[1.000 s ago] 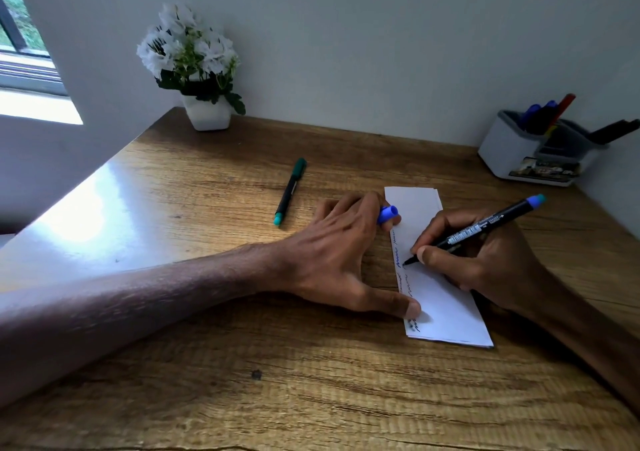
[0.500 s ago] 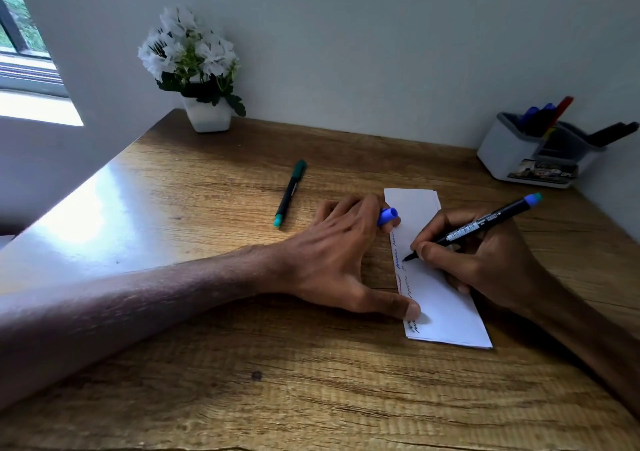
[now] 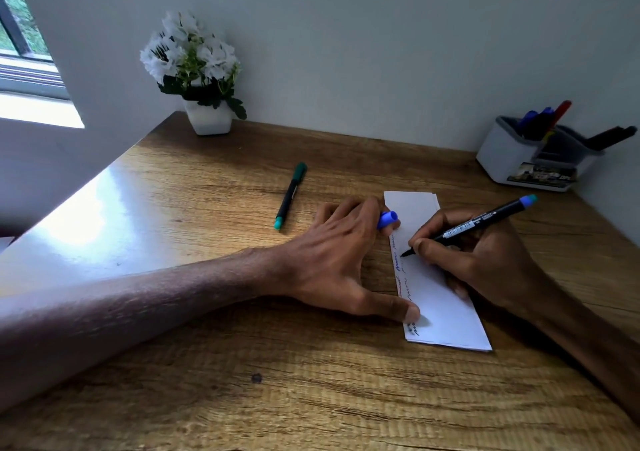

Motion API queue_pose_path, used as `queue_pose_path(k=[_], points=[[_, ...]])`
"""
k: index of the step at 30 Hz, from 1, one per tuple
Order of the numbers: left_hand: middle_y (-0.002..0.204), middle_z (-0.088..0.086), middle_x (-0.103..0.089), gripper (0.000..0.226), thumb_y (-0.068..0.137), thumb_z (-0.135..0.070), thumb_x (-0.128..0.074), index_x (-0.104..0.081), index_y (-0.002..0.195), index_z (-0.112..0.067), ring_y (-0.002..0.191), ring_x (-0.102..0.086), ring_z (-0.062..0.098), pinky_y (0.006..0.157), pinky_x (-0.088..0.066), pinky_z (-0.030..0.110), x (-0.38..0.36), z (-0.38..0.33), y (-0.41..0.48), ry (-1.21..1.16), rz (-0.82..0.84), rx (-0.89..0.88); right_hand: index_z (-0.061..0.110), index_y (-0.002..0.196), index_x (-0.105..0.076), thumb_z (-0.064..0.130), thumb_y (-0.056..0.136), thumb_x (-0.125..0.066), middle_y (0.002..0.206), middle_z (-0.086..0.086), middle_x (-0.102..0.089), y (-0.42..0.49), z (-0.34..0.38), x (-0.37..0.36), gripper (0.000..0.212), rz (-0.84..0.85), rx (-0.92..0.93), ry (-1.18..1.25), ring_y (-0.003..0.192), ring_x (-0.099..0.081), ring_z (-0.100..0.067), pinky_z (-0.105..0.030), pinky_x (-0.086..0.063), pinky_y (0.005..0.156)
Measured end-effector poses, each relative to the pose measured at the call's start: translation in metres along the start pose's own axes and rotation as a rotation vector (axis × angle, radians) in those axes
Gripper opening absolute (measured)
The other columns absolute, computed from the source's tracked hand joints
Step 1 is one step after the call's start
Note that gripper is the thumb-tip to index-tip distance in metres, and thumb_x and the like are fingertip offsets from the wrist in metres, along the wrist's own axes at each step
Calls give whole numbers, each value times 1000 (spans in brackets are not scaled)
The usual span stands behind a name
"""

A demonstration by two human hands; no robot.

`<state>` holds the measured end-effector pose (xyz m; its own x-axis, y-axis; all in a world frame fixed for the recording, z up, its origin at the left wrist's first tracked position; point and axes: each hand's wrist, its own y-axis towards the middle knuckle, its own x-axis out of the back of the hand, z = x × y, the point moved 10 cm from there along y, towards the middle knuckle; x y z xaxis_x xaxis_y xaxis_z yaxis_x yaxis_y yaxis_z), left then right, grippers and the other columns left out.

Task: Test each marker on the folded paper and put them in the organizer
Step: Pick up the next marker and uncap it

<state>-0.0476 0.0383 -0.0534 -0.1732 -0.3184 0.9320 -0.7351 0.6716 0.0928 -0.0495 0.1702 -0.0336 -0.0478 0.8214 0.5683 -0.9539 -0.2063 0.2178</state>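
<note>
A folded white paper (image 3: 440,298) lies on the wooden desk (image 3: 207,364), with several scribbled lines along its left edge. My right hand (image 3: 478,260) grips a black marker with a blue end (image 3: 485,222), its tip on the paper near the upper scribbles. My left hand (image 3: 339,260) rests beside the paper with the thumb pressing on the paper's lower left corner, and its fingers hold the blue cap (image 3: 388,218). A green marker (image 3: 290,196) lies capped on the desk to the left. The grey and white organizer (image 3: 502,160) stands at the back right with several markers in it.
A white pot of white flowers (image 3: 204,104) stands at the back left against the wall. The wall runs along the back and right of the desk. A window lies to the far left, past the desk's left edge.
The marker tip has moved slightly up along the paper's left edge, adding to the scribbles. My left hand stays in place.
</note>
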Motion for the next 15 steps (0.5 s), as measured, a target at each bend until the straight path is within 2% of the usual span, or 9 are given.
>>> queue_pose_path(k=[4, 7, 11, 15], points=[[125, -9, -34, 98, 70, -80, -68, -33, 138, -18, 108, -25, 5, 104, -27, 27, 0, 0, 0, -9, 0, 2, 2, 85, -72, 4, 88, -70, 63, -5, -68, 2, -10, 6, 4, -50, -63, 163, 36, -51, -23, -24, -41, 32], [128, -7, -39, 92, 71, -80, -68, -37, 133, -20, 120, -35, 13, 110, -34, 37, 1, 2, 1, -53, -21, -2, 1, 87, -74, 5, 88, -69, 69, -11, -66, 4, -18, 11, 6, -98, -122, 297, 51, -54, -27, -25, -43, 33], [133, -6, -44, 70, 77, -73, -69, -38, 115, -25, 124, -39, 16, 106, -41, 45, 8, 3, 0, -160, -100, -12, 2, 95, -74, 6, 89, -66, 76, -11, -69, 4, -18, 10, 11, -75, -123, 344, 59, -58, -20, -25, -45, 36], [133, -5, -45, 70, 76, -75, -67, -38, 115, -25, 124, -40, 17, 106, -41, 46, 7, 4, 1, -149, -99, -27, 1, 101, -72, 14, 80, -70, 80, -13, -71, 3, -11, 9, 25, -42, -81, 351, 60, -60, -18, -27, -47, 37]])
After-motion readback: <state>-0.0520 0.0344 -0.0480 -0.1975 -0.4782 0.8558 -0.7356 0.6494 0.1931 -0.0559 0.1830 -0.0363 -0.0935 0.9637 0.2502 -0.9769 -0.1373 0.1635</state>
